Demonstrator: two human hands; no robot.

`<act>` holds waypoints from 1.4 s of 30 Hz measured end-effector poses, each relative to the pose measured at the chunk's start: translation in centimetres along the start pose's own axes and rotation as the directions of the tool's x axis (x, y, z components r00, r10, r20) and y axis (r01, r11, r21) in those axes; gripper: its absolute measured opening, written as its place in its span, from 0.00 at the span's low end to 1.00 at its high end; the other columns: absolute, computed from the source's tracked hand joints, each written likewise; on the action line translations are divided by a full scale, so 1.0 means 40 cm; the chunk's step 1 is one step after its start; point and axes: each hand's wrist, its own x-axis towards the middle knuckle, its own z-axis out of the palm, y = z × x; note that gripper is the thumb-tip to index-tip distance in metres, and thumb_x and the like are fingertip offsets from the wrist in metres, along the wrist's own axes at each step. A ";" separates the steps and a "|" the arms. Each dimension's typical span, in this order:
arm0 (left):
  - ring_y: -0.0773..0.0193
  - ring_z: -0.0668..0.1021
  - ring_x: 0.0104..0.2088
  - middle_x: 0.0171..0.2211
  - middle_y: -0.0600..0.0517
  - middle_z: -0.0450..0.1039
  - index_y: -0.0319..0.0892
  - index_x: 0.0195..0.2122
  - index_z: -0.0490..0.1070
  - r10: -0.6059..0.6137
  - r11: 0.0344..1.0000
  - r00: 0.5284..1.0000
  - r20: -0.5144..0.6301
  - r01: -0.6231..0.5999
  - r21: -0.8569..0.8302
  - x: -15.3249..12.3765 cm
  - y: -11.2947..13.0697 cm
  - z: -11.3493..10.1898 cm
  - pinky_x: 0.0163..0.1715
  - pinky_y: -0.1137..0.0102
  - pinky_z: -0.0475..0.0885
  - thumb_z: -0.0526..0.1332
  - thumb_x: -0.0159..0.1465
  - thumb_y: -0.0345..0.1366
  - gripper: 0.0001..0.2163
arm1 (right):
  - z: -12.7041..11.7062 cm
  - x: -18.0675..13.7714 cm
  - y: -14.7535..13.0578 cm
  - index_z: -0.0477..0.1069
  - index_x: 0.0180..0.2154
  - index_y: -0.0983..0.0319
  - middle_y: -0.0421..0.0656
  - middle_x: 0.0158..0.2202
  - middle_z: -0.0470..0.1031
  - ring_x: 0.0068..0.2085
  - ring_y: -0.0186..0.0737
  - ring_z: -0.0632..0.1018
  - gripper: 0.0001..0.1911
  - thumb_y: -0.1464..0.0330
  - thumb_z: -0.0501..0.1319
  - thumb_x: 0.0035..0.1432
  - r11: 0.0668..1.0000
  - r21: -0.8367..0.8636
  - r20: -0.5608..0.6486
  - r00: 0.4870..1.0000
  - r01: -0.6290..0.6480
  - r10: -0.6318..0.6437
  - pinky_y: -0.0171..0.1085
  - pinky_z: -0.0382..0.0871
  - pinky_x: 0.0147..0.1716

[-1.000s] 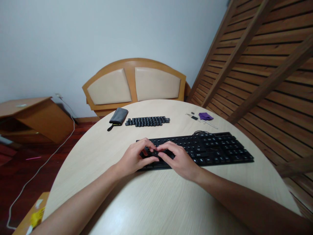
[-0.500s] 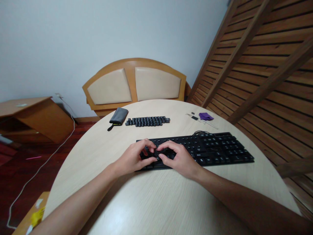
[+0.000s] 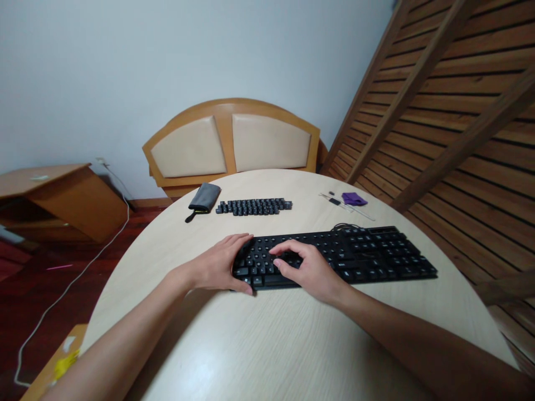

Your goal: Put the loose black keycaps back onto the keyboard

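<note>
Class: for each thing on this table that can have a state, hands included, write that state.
Black keyboard: lying flat.
Loose keycaps: laid in rows behind the keyboard.
Cable: coiled.
Grey pouch: lying down.
Purple cloth: folded or bunched, unclear which.
Left hand: clasping the keyboard's left end.
Right hand: curled over the keyboard; whether it holds anything is unclear.

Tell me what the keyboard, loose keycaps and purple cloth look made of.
Keyboard: probably black plastic, satin, from its straight edges and dull sheen.
Loose keycaps: likely smooth plastic too, judging by blocky shapes and faint glints.
Purple cloth: seemingly matte fabric, given its creased, irregular outline.
</note>
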 end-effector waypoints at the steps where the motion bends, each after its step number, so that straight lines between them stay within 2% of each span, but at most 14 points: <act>1: 0.36 0.64 0.64 0.66 0.34 0.57 0.42 0.69 0.51 0.000 1.000 1.000 -0.001 0.000 -0.001 0.001 0.001 0.003 0.62 0.42 0.61 0.73 0.46 0.60 0.54 | 0.000 0.000 0.001 0.77 0.40 0.59 0.42 0.39 0.81 0.43 0.41 0.80 0.08 0.70 0.63 0.58 1.000 -0.001 0.002 1.000 -0.003 0.003 0.40 0.72 0.47; 10: 0.36 0.62 0.62 0.62 0.35 0.56 0.44 0.70 0.45 0.031 0.999 0.999 -0.043 -0.030 0.015 -0.007 0.026 0.008 0.59 0.41 0.64 0.75 0.45 0.57 0.57 | 0.005 0.000 -0.002 0.77 0.41 0.60 0.42 0.40 0.81 0.41 0.40 0.80 0.09 0.72 0.63 0.58 1.000 -0.002 -0.011 1.000 -0.013 0.013 0.40 0.73 0.44; 18: 0.31 0.61 0.60 0.60 0.34 0.55 0.43 0.70 0.45 0.066 0.994 0.991 -0.117 -0.056 0.090 -0.013 0.059 -0.001 0.56 0.37 0.65 0.75 0.43 0.58 0.60 | 0.009 -0.008 -0.013 0.77 0.40 0.59 0.41 0.39 0.80 0.40 0.39 0.79 0.08 0.74 0.62 0.58 0.998 -0.055 -0.012 1.000 0.028 -0.029 0.39 0.73 0.43; 22: 0.32 0.63 0.60 0.59 0.34 0.54 0.42 0.70 0.43 0.102 0.994 0.991 -0.091 -0.097 0.054 -0.014 0.053 -0.007 0.55 0.40 0.68 0.75 0.43 0.59 0.60 | 0.011 -0.011 -0.015 0.76 0.39 0.59 0.41 0.39 0.80 0.40 0.39 0.79 0.07 0.74 0.62 0.59 0.995 -0.080 -0.019 0.998 0.053 -0.054 0.39 0.73 0.42; 29: 0.35 0.66 0.60 0.61 0.35 0.51 0.44 0.70 0.43 0.125 0.992 0.990 -0.070 -0.126 -0.020 -0.017 0.028 -0.016 0.57 0.44 0.69 0.77 0.44 0.52 0.59 | 0.015 -0.013 -0.020 0.76 0.39 0.59 0.42 0.38 0.79 0.40 0.40 0.79 0.06 0.73 0.62 0.59 0.989 -0.123 -0.024 0.997 0.076 -0.080 0.39 0.74 0.42; 36: 0.36 0.65 0.61 0.61 0.36 0.51 0.44 0.70 0.43 0.129 0.990 0.990 -0.056 -0.132 -0.055 -0.016 0.035 -0.029 0.59 0.44 0.67 0.78 0.44 0.50 0.59 | 0.009 -0.017 -0.023 0.76 0.49 0.56 0.44 0.45 0.78 0.46 0.42 0.78 0.13 0.71 0.60 0.64 0.982 -0.150 0.037 0.993 0.116 -0.111 0.43 0.73 0.48; 39: 0.37 0.65 0.61 0.61 0.37 0.52 0.46 0.70 0.44 0.138 0.988 0.988 -0.066 -0.142 -0.063 -0.017 0.037 -0.033 0.59 0.44 0.67 0.78 0.45 0.48 0.57 | 0.008 -0.018 -0.024 0.76 0.47 0.56 0.45 0.45 0.78 0.47 0.43 0.78 0.12 0.71 0.59 0.65 0.977 -0.169 0.051 0.991 0.133 -0.126 0.44 0.73 0.49; 42: 0.37 0.65 0.60 0.61 0.37 0.52 0.46 0.70 0.45 0.143 0.987 0.988 -0.066 -0.147 -0.066 -0.019 0.038 -0.036 0.59 0.44 0.68 0.78 0.46 0.45 0.56 | 0.010 -0.018 -0.025 0.75 0.44 0.57 0.45 0.43 0.78 0.45 0.44 0.78 0.09 0.71 0.60 0.63 0.971 -0.196 0.043 0.991 0.136 -0.130 0.43 0.74 0.46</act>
